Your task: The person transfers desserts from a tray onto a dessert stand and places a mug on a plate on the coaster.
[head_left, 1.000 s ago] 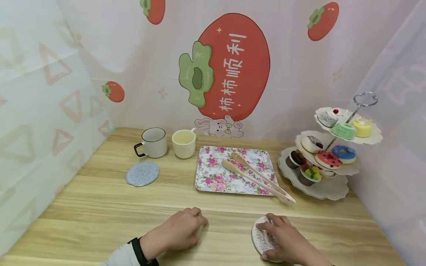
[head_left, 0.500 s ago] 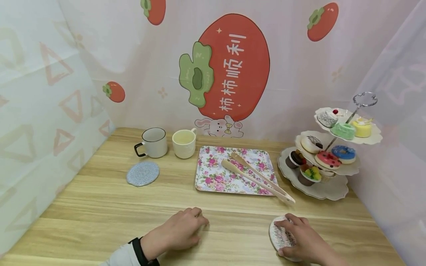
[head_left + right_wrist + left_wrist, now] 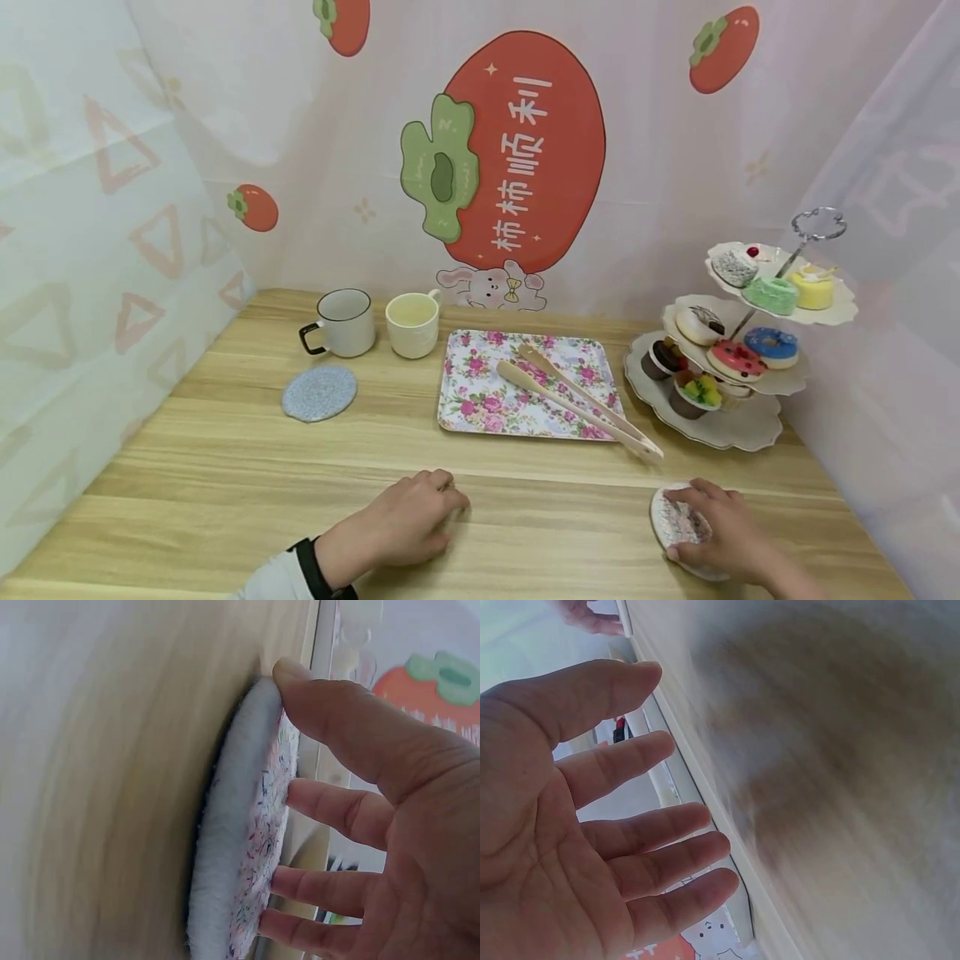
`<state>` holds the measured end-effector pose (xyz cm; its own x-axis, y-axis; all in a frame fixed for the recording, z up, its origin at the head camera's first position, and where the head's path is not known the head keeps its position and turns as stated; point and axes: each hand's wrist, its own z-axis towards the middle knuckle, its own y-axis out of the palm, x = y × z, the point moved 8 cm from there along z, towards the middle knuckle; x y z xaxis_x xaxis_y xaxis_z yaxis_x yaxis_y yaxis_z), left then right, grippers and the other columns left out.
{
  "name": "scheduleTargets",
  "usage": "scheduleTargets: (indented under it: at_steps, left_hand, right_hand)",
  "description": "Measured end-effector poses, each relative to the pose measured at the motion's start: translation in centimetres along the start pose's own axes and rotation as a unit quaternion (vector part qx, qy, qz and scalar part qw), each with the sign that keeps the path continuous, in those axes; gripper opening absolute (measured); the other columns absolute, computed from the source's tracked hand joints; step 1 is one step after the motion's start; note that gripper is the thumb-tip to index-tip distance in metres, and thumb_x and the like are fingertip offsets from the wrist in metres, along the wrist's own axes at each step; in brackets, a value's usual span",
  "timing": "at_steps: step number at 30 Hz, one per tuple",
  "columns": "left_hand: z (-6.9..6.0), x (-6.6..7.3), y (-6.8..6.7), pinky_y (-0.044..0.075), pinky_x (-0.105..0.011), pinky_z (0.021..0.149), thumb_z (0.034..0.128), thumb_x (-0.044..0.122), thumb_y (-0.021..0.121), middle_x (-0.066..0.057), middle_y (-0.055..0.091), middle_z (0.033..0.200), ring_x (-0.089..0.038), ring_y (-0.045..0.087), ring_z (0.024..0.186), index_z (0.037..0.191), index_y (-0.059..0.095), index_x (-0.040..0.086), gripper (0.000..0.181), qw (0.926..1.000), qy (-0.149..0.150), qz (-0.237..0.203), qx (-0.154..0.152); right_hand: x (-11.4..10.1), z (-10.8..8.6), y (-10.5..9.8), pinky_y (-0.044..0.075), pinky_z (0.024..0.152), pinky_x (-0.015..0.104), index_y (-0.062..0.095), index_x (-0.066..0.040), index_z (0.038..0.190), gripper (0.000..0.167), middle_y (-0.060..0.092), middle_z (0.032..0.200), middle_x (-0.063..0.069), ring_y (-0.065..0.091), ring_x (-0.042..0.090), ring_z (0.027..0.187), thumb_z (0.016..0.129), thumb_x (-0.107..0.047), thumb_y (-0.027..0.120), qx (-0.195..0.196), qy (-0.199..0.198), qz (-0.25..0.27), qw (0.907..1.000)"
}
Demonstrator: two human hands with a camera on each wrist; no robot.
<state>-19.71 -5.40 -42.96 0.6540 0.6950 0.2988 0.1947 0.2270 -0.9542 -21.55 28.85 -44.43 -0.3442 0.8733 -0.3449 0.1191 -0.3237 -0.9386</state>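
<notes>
At the right front of the table in the head view, my right hand (image 3: 731, 529) rests on a round white speckled pad (image 3: 684, 518). In the right wrist view, the thumb of my right hand (image 3: 397, 802) touches the edge of the thick-rimmed pad (image 3: 259, 832), while extended fingertips press on its patterned top. Near the front middle lies my left hand (image 3: 408, 518), holding nothing. Its fingers are loosely bent and spread in the left wrist view, palm of the left hand (image 3: 547, 832) facing the camera.
Behind are a black-handled white mug (image 3: 348, 325), a cream cup (image 3: 413, 327) and a flat grey-blue round mat (image 3: 319, 393). Wooden tongs (image 3: 570, 404) lie across a floral tray (image 3: 468, 392). A tiered stand (image 3: 738, 427) with toy cakes stands at the right, beside the curtain.
My right hand and the speckled pad under it have moved to the right along the table. My left hand has stayed in place.
</notes>
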Motion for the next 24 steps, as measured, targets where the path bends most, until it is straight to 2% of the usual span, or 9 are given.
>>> scheduleTargets:
  at_steps: [2,5,8,11,15,19,24]
  left_hand:
    - [0.0,0.0,0.0,0.044,-0.027,0.064,0.0721,0.019,0.076,0.002,0.051,0.092,-0.013,0.050,0.079,0.104,0.067,0.016,0.033,1.0000,0.002,-0.005,0.000]
    - [0.0,0.1,0.0,0.044,-0.027,0.064,0.0717,0.019,0.076,0.003,0.050,0.089,-0.013,0.050,0.078,0.104,0.067,0.016,0.034,0.9999,0.005,-0.009,0.003]
    - [-0.1,0.0,0.0,0.044,-0.027,0.064,0.0727,0.021,0.077,0.003,0.050,0.090,-0.013,0.050,0.079,0.104,0.067,0.015,0.034,0.9999,0.003,-0.010,0.000]
    - [-0.2,-0.1,0.0,0.044,-0.027,0.065,0.0729,0.022,0.077,0.003,0.051,0.090,-0.012,0.050,0.079,0.105,0.067,0.014,0.034,1.0000,-0.001,-0.009,0.000]
    - [-0.4,-0.2,-0.1,0.045,-0.028,0.066,0.0728,0.023,0.077,0.002,0.052,0.092,-0.013,0.051,0.080,0.105,0.067,0.014,0.035,0.9999,-0.006,-0.008,-0.002]
    - [-0.4,-0.3,-0.2,0.045,-0.029,0.067,0.0723,0.022,0.076,0.000,0.053,0.094,-0.014,0.052,0.082,0.106,0.067,0.013,0.036,1.0000,-0.007,-0.003,0.002]
    - [-0.3,-0.5,-0.3,0.046,-0.030,0.068,0.0705,0.020,0.075,-0.002,0.055,0.096,-0.015,0.053,0.083,0.107,0.067,0.012,0.038,0.9998,-0.009,0.009,0.013]
  right_hand:
    - [0.6,-0.1,-0.4,0.036,0.077,0.060,0.064,-0.009,0.109,0.060,0.054,0.111,0.025,0.050,0.046,0.099,0.059,-0.035,0.085,0.013,-0.006,-0.005,0.9999]
    - [1.4,-0.3,-1.0,0.037,0.075,0.052,0.065,-0.008,0.106,0.058,0.057,0.103,0.010,0.054,0.033,0.092,0.058,-0.036,0.085,0.039,-0.017,-0.018,0.9989]
    - [2.4,-0.5,-1.3,0.034,0.074,0.046,0.065,-0.008,0.105,0.057,0.056,0.098,0.001,0.055,0.025,0.087,0.059,-0.036,0.085,0.044,-0.018,-0.025,0.9985]
    - [3.8,-0.8,-1.6,0.032,0.073,0.047,0.064,-0.006,0.104,0.056,0.058,0.101,0.006,0.054,0.030,0.090,0.059,-0.033,0.085,0.042,-0.007,-0.022,0.9988]
    - [5.9,-0.9,-2.2,0.033,0.074,0.054,0.063,-0.004,0.105,0.055,0.058,0.105,0.019,0.053,0.041,0.095,0.061,-0.030,0.084,0.031,0.018,-0.018,0.9992]
    - [8.0,-0.8,-2.7,0.034,0.074,0.061,0.061,-0.004,0.106,0.054,0.057,0.107,0.025,0.052,0.047,0.097,0.065,-0.031,0.081,0.002,0.047,-0.013,0.9988]
    - [10.2,-0.6,-3.1,0.038,0.075,0.060,0.059,-0.002,0.111,0.054,0.055,0.110,0.027,0.049,0.050,0.100,0.071,-0.033,0.078,-0.045,0.087,0.013,0.9951]
